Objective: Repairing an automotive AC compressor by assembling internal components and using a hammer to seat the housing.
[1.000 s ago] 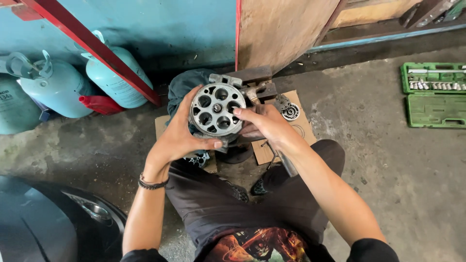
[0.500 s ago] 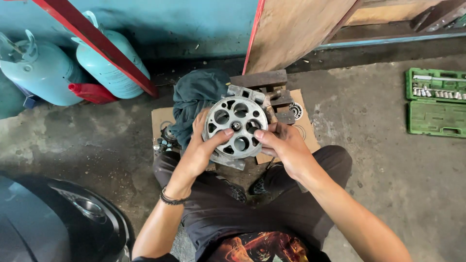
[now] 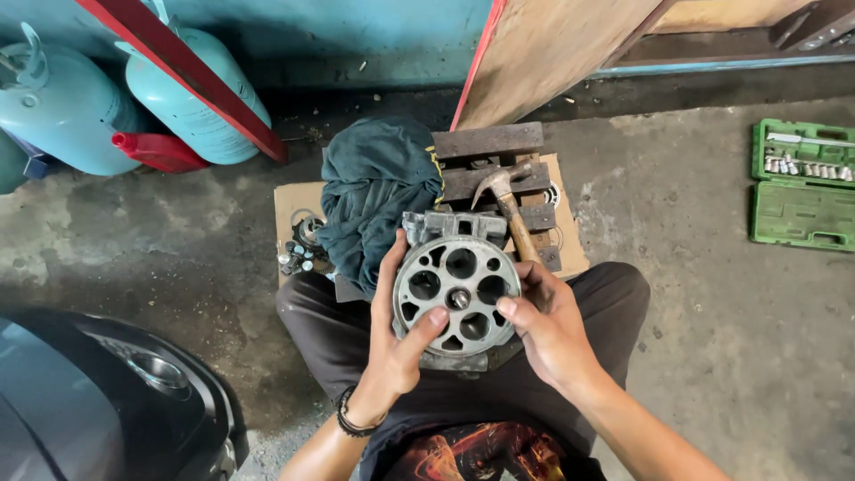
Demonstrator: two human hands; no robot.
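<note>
In the head view, a round grey metal housing with several circular holes in its face is held above the lap, at the near edge of a cardboard sheet. It is gripped by the left hand, fingers curled round its left rim and thumb pressed on the face, and by the right hand, fingers closed on its right rim. Just beyond it a hammer lies on metal blocks, with a dark cloth to the left. Open concrete floor stretches right to a green socket set case.
</note>
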